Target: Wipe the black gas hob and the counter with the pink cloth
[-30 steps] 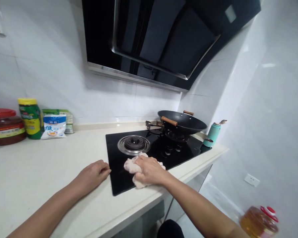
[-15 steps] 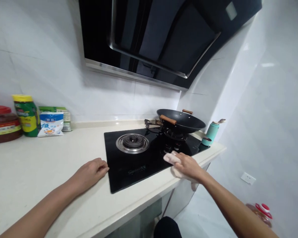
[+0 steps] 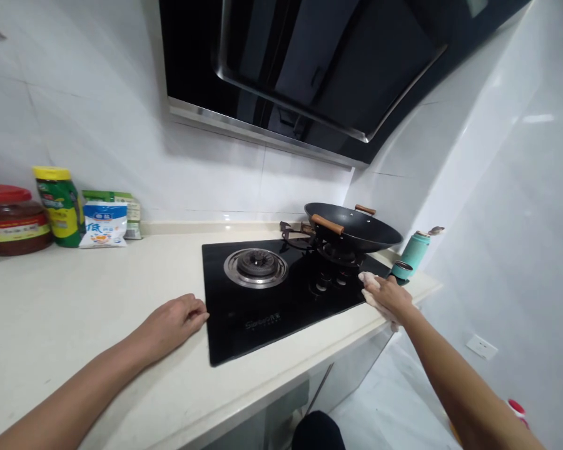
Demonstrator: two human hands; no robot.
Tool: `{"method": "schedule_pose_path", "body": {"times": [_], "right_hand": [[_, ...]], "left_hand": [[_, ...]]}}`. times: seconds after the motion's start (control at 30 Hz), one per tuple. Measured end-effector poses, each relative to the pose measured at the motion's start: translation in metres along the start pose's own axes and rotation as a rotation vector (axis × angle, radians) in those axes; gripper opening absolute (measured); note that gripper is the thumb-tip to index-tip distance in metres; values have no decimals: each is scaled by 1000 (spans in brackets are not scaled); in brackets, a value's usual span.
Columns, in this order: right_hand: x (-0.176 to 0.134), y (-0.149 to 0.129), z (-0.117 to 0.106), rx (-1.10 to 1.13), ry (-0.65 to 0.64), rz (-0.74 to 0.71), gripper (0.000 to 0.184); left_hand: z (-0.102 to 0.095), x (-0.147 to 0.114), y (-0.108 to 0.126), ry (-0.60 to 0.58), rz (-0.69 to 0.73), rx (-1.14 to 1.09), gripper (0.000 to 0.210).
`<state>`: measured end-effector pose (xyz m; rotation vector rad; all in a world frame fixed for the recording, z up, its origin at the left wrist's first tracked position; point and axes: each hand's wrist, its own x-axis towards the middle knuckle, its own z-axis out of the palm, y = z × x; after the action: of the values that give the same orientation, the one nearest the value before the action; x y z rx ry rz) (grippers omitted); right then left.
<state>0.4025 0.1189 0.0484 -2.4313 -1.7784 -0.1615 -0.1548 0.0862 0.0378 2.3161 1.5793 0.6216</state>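
Note:
My right hand [image 3: 394, 296] is closed on a pale cloth [image 3: 371, 286], pressed to the front right part of the black glass gas stove [image 3: 281, 306]. Part of the cloth hangs over the counter's front edge. My left hand [image 3: 181, 319] rests on the counter with its fingers curled and nothing visible in them, against the stove's left edge. Behind the cloth a black wok [image 3: 356, 228] with wooden handles sits on the right burner. The left burner [image 3: 256, 267] is uncovered, and two control knobs [image 3: 331, 282] lie left of the cloth.
A teal flask [image 3: 415, 251] and its teal cup [image 3: 401, 270] stand at the stove's right end. On the left counter [image 3: 98, 294] are a red-lidded jar [image 3: 12, 222], a yellow-capped container [image 3: 59, 206] and a white-blue packet [image 3: 104, 225]. A range hood [image 3: 300, 75] hangs low above.
My right hand has slid the cloth rightward along the stove's front, past the knobs towards the teal cup. My left hand stays by the stove's left edge. The view has shifted slightly.

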Motion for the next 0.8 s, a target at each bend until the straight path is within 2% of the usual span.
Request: {"method": "schedule_pose_path", "body": {"times": [0.17, 0.4, 0.5, 0.6, 0.7, 0.8], "right_hand": [[-37, -46, 8, -120, -52, -225, 43], [-120, -160, 3, 49, 40, -362, 48], [-150, -201, -1, 104, 55, -494, 48], [-175, -236, -3, 166, 58, -617, 50], [-200, -267, -7, 236, 36, -731, 51], [-223, -295, -11, 330, -11, -850, 47]], "left_hand": [[2, 0, 1, 26, 19, 13, 37], [-3, -2, 9, 32, -9, 40, 41], [-16, -9, 23, -63, -49, 73, 40], [-33, -23, 35, -125, -55, 106, 45], [-45, -49, 35, -50, -61, 96, 52], [-46, -83, 22, 36, -134, 66, 51]]}}
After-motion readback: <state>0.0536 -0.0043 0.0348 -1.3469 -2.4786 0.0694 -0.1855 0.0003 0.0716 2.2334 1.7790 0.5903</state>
